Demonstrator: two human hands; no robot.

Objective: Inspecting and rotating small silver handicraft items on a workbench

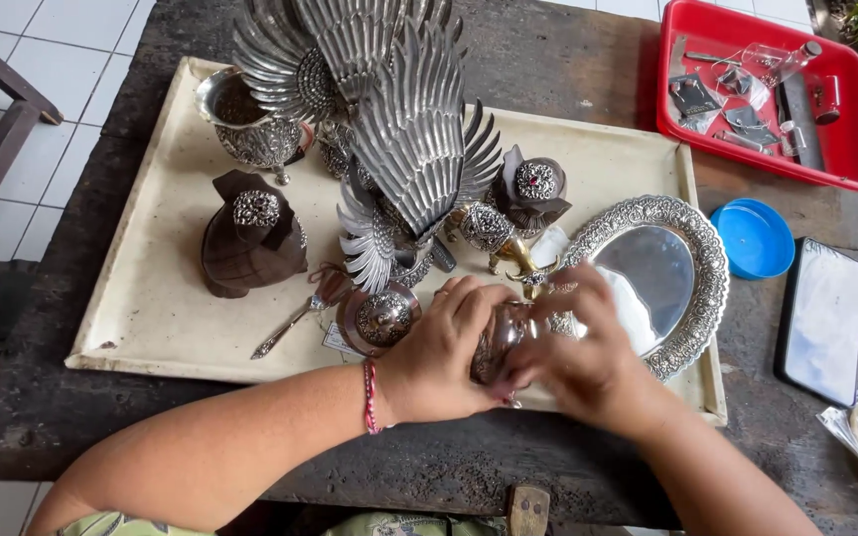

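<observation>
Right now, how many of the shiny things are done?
Done: cannot tell; nothing marks any piece finished. In hand: both hands, left hand and right hand, clasp a small embossed silver pot. Untouched on the cream board: winged silver bird statue, oval silver tray, silver goblet.

left hand [441,359]: bare, no glove, ring on one finger | left wrist: thin bracelet of red and pink cord [370,396] | right hand [588,347]: bare, no glove, slightly motion-blurred | forearms: uncovered | garment [111,523]: light green patterned fabric at lower edge
</observation>
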